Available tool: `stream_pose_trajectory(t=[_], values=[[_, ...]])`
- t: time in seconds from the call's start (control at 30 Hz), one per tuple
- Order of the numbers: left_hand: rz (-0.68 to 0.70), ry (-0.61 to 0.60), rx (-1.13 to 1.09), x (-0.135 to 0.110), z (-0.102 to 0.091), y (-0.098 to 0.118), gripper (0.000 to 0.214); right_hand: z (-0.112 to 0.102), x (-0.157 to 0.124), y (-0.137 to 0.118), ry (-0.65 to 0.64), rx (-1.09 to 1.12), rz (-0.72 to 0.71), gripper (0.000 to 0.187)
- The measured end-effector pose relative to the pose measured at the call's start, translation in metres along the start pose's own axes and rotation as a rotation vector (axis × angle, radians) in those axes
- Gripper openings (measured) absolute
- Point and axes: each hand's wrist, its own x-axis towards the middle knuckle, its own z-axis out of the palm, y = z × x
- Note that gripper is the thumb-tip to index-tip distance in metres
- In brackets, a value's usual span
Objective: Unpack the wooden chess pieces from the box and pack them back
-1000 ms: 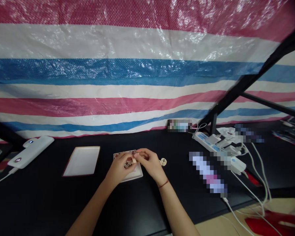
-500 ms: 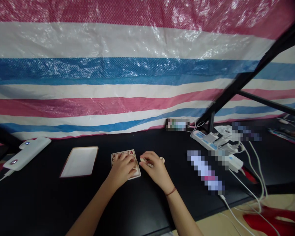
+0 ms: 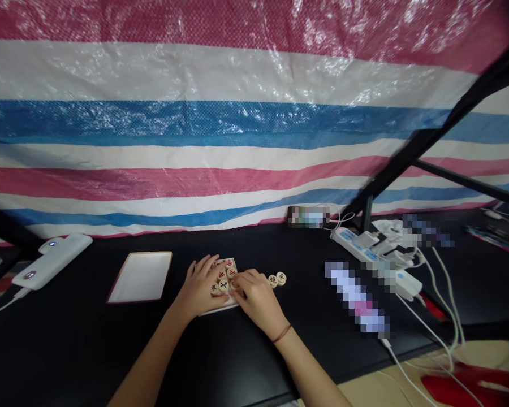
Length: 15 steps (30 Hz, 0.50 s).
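A shallow box (image 3: 215, 310) holds round wooden Chinese chess pieces (image 3: 223, 286) with red and black characters. My left hand (image 3: 197, 291) lies over the box's left side, fingers spread and thumb along the near part, beside the pieces. At the box's right side my right hand (image 3: 257, 297) has its fingertips pinched on a Chinese chess piece, mostly covered by the fingers. Just right of that hand, two loose pieces with black characters (image 3: 281, 277) lie on the black table (image 3: 220, 362).
The box lid (image 3: 139, 277), white inside, lies to the left. A white device with a cable (image 3: 53, 263) is at the far left. On the right are a blurred phone (image 3: 356, 299), a power strip (image 3: 352, 240) with plugs and trailing cables. Striped sheeting (image 3: 195, 186) hangs behind.
My right hand has moved left from the loose pieces to the box with a piece. My left hand has shifted left and spread, uncovering more pieces in the box.
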Motion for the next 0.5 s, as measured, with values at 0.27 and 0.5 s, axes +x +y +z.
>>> stream_pose_trajectory(t=[0.27,0.5], values=[[-0.023,0.008,-0.021,0.0019,0.0042,-0.0009,0.068,0.0111,-0.0027,0.0079,0.029,0.048,-0.074,0.009],[-0.018,0.009,-0.034,0.0029,0.006,-0.0036,0.064,0.0079,-0.0007,0.0037,0.026,-0.133,-0.061,0.002]])
